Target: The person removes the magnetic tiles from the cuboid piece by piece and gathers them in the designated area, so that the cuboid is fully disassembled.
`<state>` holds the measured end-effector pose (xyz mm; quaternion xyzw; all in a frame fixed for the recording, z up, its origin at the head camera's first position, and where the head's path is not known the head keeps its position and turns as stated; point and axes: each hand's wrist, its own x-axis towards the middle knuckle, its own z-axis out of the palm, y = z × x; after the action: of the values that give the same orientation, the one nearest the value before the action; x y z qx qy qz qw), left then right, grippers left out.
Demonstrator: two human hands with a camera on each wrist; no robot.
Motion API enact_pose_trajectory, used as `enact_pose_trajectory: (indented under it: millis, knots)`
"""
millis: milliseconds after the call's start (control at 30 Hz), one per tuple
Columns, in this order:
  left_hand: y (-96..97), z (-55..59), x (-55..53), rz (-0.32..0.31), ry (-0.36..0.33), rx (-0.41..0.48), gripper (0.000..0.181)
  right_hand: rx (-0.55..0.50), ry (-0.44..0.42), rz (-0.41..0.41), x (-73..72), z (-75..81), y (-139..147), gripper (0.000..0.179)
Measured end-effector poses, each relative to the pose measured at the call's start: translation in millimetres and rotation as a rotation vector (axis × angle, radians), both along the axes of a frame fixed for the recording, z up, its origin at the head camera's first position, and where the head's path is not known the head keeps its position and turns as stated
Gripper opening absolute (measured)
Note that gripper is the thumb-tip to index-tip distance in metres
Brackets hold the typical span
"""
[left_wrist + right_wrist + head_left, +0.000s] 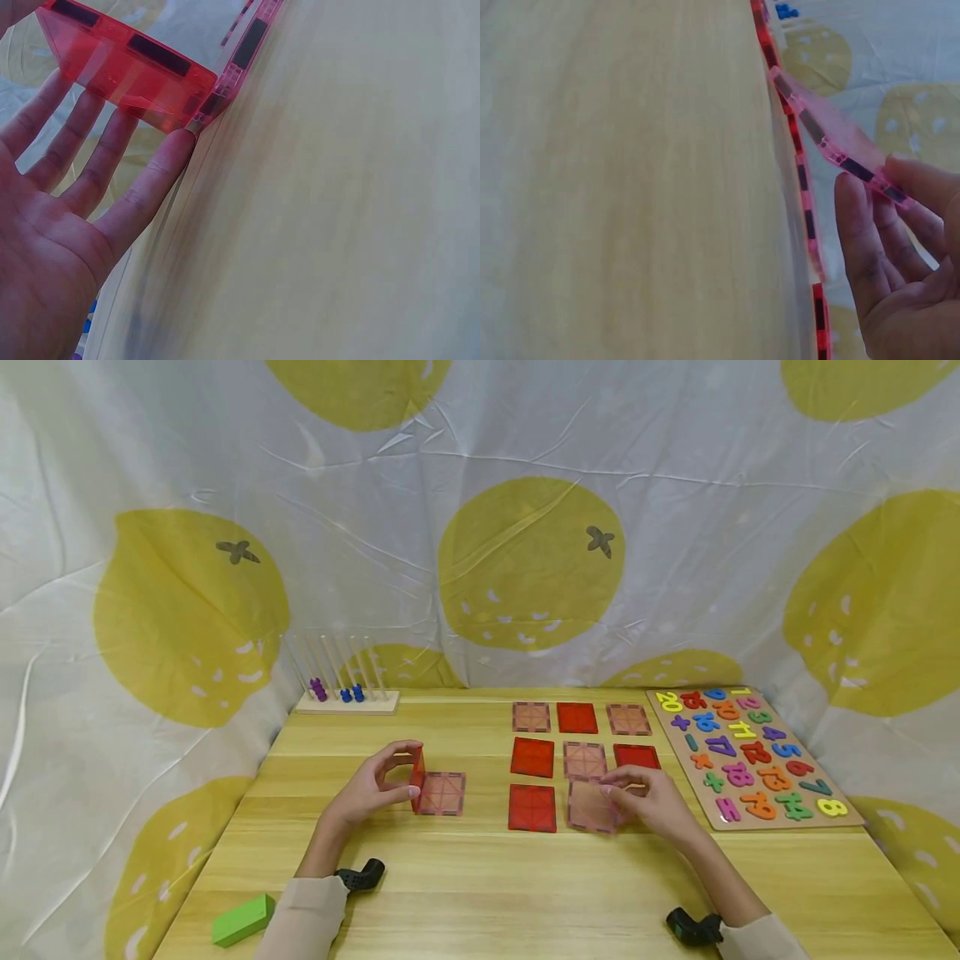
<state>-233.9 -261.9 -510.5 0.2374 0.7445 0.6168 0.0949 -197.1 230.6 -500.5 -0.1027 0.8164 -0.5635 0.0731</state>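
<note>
My left hand (372,783) grips a red square magnetic tile (417,779) that stands on edge. At its foot a pink tile (442,793) lies flat on the table, edge to edge with it. In the left wrist view, fingertips (116,124) rest along the red tile's outer face. My right hand (651,800) pinches another pink tile (588,804) by one side, between thumb and fingers. This tile slants in the right wrist view, its far corner down by the row of tiles. A red tile (532,808) lies flat to its left.
Behind lie more tiles in rows, including a middle pink tile (584,761) and a back red tile (577,717). A number puzzle board (693,760) is at the right. A peg counting stand (348,702) stands back left, a green block (243,920) front left.
</note>
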Motion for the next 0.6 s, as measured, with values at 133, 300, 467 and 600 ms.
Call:
enact_pose_trajectory:
  millis: [133,300,467,600]
  knots:
    - [0.4,-0.2,-0.5,0.001,0.004,0.001,0.07,-0.002,-0.068,0.026,0.8,-1.1,2.5,0.033]
    - [1.6,1.5,0.8,0.004,-0.01,0.004,0.07,0.056,-0.105,0.056,1.0,-1.1,6.7,0.043]
    - [1.5,1.9,1.3,0.005,-0.01,-0.002,0.07,0.229,-0.044,0.123,2.1,-1.8,8.8,0.073]
    - [1.5,1.3,1.3,0.006,-0.01,-0.003,0.071,0.311,-0.006,0.131,3.1,-2.7,7.2,0.081]
